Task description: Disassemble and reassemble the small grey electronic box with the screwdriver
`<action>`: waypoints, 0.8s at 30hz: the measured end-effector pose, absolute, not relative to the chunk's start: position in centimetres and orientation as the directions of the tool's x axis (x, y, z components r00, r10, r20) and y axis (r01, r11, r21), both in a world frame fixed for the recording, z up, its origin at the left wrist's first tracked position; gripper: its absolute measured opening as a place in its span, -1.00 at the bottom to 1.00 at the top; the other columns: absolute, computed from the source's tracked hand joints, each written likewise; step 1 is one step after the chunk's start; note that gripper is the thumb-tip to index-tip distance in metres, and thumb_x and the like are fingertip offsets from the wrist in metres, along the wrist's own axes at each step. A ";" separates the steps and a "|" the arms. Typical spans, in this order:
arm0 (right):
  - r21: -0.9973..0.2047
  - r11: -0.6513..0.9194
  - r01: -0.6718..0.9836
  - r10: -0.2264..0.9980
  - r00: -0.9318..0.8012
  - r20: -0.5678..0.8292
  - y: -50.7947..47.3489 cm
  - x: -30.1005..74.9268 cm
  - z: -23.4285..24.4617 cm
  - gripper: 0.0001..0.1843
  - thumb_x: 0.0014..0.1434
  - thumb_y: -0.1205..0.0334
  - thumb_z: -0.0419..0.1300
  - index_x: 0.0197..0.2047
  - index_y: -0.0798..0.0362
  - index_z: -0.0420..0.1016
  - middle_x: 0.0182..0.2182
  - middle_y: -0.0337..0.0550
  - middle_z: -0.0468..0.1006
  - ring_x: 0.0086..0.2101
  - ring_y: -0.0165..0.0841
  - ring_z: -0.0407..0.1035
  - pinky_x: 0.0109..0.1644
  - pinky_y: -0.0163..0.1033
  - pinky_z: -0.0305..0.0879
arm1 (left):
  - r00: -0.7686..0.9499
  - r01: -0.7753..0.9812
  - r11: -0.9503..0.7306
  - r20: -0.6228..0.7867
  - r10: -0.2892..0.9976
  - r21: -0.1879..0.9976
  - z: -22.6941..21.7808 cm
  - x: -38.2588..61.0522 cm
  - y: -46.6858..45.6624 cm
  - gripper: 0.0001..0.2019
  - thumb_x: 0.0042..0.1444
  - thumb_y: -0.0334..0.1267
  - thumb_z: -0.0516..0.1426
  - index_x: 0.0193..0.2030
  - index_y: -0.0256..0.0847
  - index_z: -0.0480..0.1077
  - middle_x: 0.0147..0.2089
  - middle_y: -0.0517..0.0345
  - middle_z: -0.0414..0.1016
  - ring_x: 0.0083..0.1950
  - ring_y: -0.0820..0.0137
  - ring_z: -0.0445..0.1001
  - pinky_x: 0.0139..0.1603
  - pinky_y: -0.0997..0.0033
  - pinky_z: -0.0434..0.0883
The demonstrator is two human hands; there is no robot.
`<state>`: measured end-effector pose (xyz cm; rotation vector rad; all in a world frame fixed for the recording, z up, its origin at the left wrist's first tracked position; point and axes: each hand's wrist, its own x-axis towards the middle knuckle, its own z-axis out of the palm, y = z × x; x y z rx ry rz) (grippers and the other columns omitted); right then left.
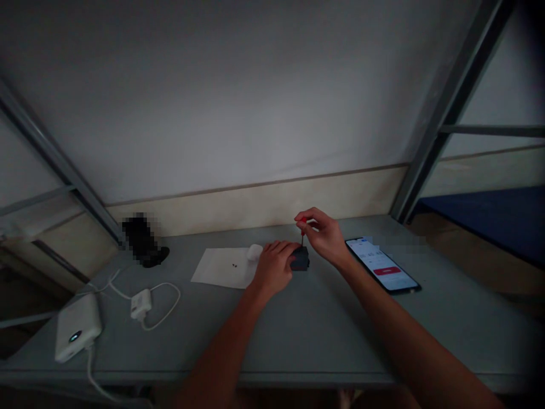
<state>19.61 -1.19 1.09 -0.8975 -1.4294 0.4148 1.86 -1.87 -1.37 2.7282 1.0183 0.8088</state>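
Observation:
A small dark block-shaped device (pixel 300 259) sits on the grey table (pixel 323 329) near the middle. My left hand (pixel 275 268) is closed on its left side and holds it down. My right hand (pixel 324 234) pinches a small red-handled screwdriver (pixel 302 227) upright, its tip resting on the top of the device. A white sheet of paper (pixel 223 267) lies just left of my left hand, with two tiny dark specks (pixel 234 264) on it. A small white object (pixel 254 251) rests at the paper's far right corner.
A lit phone (pixel 382 264) lies to the right of my right hand. At the left are a white power bank (pixel 77 326), a white adapter (pixel 141 303) with looped cable, and a dark blurred object (pixel 142 240) by the wall. Metal frame posts (pixel 443 113) flank the table.

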 end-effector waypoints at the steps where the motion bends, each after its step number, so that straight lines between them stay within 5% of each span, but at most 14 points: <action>1: -0.747 0.618 0.245 0.739 0.143 0.658 -1.2 19.6 1.1 -0.87 0.21 0.14 0.24 -0.22 -0.02 0.57 -0.25 -0.16 0.55 -0.33 -0.34 0.42 -0.26 -0.21 0.40 | 0.629 0.577 -0.766 0.443 0.638 0.284 -1.4 1.9 -1.9 -0.62 0.26 -0.44 0.07 0.17 -0.07 0.38 0.10 0.08 0.53 0.11 0.19 0.42 0.14 0.12 0.30; 7: -0.788 0.606 0.110 0.791 0.028 0.612 -1.4 19.7 1.4 -0.78 0.29 0.12 0.13 -0.19 0.01 0.56 -0.41 -0.18 0.54 -0.40 -0.34 0.39 -0.26 -0.19 0.36 | 0.626 0.582 -0.764 0.445 0.640 0.280 -1.2 1.9 -2.0 -0.62 0.24 -0.47 0.06 0.16 -0.10 0.38 0.12 0.07 0.52 0.12 0.19 0.42 0.14 0.12 0.30; 12: -0.735 0.643 0.217 0.750 0.016 0.661 -1.6 20.0 1.9 -0.80 0.28 0.12 0.16 -0.18 -0.02 0.59 -0.22 -0.11 0.56 -0.28 -0.30 0.42 -0.20 -0.18 0.38 | 0.614 0.586 -0.755 0.445 0.651 0.295 -1.3 2.0 -2.0 -0.64 0.24 -0.46 0.06 0.14 -0.11 0.39 0.10 0.06 0.53 0.11 0.17 0.42 0.15 0.10 0.30; 19: -0.771 0.622 0.139 0.780 -0.020 0.625 -1.8 20.4 2.3 -0.78 0.29 0.13 0.12 -0.23 0.01 0.57 -0.39 -0.16 0.54 -0.36 -0.31 0.41 -0.23 -0.16 0.37 | 0.605 0.598 -0.746 0.445 0.660 0.293 -0.8 2.1 -2.5 -0.70 0.32 -0.29 0.05 0.16 -0.11 0.39 0.10 0.04 0.53 0.11 0.16 0.42 0.17 0.07 0.28; 24: -0.732 0.638 0.238 0.757 -0.019 0.653 -1.7 20.3 2.2 -0.85 0.24 0.21 0.18 -0.19 -0.01 0.57 -0.22 -0.12 0.59 -0.22 -0.28 0.45 -0.11 -0.14 0.39 | 0.540 0.672 -0.693 0.469 0.699 0.260 -1.0 2.9 -2.4 -0.82 0.27 -0.21 0.15 -0.02 -0.14 0.46 -0.02 0.04 0.57 0.04 0.11 0.45 0.11 0.04 0.26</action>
